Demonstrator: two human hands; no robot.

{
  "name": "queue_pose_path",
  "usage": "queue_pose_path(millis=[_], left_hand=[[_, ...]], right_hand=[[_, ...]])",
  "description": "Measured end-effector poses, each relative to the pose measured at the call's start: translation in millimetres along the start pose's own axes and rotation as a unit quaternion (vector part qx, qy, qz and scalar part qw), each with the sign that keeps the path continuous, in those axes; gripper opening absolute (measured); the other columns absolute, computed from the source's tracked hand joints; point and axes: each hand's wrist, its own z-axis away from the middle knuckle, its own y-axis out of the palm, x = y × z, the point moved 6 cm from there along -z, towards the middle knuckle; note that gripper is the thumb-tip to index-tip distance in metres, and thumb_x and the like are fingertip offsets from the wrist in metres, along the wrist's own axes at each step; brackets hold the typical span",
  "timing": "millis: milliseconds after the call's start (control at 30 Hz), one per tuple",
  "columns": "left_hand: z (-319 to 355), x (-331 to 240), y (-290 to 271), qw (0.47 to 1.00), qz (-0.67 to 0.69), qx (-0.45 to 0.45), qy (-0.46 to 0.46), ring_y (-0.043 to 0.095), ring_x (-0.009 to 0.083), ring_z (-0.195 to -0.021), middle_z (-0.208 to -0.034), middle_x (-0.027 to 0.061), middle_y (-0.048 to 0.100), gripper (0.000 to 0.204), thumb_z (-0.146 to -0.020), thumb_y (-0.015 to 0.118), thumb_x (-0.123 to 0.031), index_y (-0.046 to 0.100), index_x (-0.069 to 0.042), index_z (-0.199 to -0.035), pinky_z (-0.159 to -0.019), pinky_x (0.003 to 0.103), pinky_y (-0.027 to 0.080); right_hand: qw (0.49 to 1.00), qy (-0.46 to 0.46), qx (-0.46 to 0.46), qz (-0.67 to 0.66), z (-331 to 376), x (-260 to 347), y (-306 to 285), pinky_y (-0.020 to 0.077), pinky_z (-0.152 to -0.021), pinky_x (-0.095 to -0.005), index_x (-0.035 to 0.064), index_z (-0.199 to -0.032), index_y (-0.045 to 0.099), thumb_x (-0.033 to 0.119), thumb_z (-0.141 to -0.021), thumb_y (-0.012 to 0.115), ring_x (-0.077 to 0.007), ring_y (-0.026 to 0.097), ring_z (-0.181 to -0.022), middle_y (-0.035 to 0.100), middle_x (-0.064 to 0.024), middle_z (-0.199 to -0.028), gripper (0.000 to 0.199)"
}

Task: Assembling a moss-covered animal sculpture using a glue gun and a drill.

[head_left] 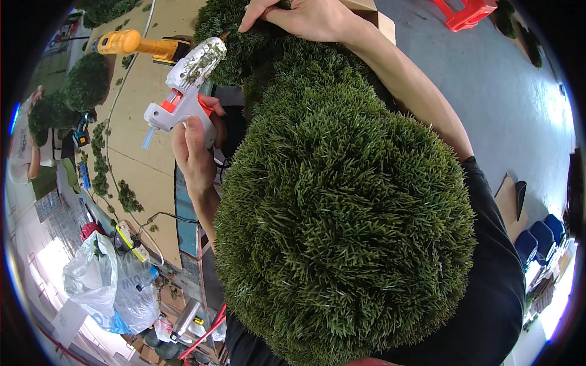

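A large ball of dark green artificial foliage (348, 226) fills the middle of the head view, right in front of my body. Beyond it, joined or touching, is a smaller green clump (223, 24). My left hand (194, 149) is wrapped round the handle of a white hot glue gun (183, 100) with an orange trigger. A clear glue stick pokes out of its back, and its green-smeared nozzle points at the smaller clump. Reaching round the ball's right side, my right hand (305, 18) has its fingers drawn together at that clump; whatever they pinch is hidden.
On the brown tabletop (143, 140) lie a yellow cordless tool (137, 44), green sprigs and a cable. A power strip (131, 241) and a translucent plastic bag (104, 280) sit lower left. Another person (30, 146) stands at far left. A red stool (467, 12) is at upper right.
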Motion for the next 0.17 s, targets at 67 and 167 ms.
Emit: queue_pose_path(millis=[67, 167], left_hand=[[-0.6, 0.1, -0.5, 1.000, -0.003, -0.002, 0.001, 0.049, 0.0089, -0.058, -0.094, 0.0070, 0.064, 0.053, -0.108, 0.046, -0.046, 0.061, 0.004, -0.114, -0.053, 0.025, 0.036], [0.1, 1.1, -0.8, 1.000, 0.003, -0.007, -0.001, 0.050, 0.0091, -0.058, -0.096, 0.0076, 0.065, 0.052, -0.107, 0.048, -0.046, 0.061, 0.004, -0.115, -0.053, 0.025, 0.037]], right_hand=[[1.000, -0.005, -0.002, 0.000, 0.1, 0.1, -0.3, 0.0513, -0.095, -0.0426, 0.0128, -0.092, 0.081, -0.009, -0.079, 0.061, -0.0384, 0.061, -0.122, 0.061, -0.0233, -0.136, 0.032], [1.000, 0.002, 0.003, -0.003, 0.9, -0.1, -0.4, 0.0513, -0.096, -0.0430, 0.0131, -0.092, 0.081, -0.008, -0.079, 0.062, -0.0381, 0.061, -0.123, 0.060, -0.0228, -0.137, 0.032]])
